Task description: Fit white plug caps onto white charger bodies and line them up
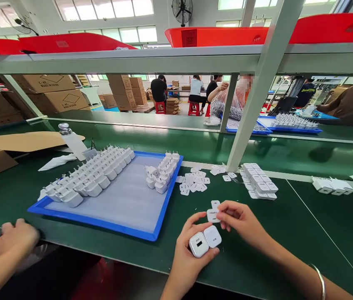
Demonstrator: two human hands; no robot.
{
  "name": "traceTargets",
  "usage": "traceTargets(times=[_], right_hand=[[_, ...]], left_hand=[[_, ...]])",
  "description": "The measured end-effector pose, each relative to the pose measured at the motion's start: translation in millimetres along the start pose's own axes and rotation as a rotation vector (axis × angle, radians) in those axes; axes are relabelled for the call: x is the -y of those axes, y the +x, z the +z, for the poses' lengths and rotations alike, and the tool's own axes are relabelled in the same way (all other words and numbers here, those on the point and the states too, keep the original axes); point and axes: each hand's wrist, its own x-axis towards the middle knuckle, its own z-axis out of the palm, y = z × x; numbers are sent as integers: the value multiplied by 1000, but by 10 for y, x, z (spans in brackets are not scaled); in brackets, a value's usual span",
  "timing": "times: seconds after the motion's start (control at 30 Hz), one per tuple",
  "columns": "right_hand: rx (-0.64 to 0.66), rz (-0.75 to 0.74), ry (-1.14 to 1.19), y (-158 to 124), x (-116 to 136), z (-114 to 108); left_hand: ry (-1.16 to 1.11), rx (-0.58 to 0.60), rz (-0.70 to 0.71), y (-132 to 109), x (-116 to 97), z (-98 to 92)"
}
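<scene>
With our left hand (185,246) we gripped two white adapters (208,239); our right hand (242,221) pinched a white plate (212,216), right of the blue tray (155,234).

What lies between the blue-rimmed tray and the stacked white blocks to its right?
The head view shows loose flat white pieces on the green tabletop there, plus the foot of a pale post at the far edge.

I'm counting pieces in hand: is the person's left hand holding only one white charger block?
No, the left hand holds two white charger blocks side by side between its fingers and thumb.
</scene>
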Motion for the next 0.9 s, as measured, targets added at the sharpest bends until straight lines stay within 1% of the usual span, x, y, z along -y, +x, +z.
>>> traceTargets(times=[0.07, 0.17, 0.23, 0.37, 0.5, 0.6, 0.67, 0.8, 0.9], right_hand=[[24, 25, 62, -30, 70, -46], [195, 144, 110, -105, 157, -34], [257, 211, 105, -153, 176, 38], [288, 263, 108, -193, 128, 191], [293, 279, 140, -178, 65, 240], [295, 280, 160, -168, 66, 242], [303, 254, 197, -170, 91, 233], [308, 185, 312, -187, 163, 176], [310, 164, 297, -192, 210, 119]], left_hand=[[29, -40, 4, -13, 8, 4], [25, -49, 28, -17, 9, 26], [26, -53, 48, -12, 3, 48], [46, -52, 69, -11, -2, 85], [65, -38, 57, -24, -19, 107], [68, -30, 53, -26, -43, 112], [62, -36, 53, -23, -49, 110], [54, -80, 81, -16, -29, 107], [75, -103, 111, -16, -19, 114]])
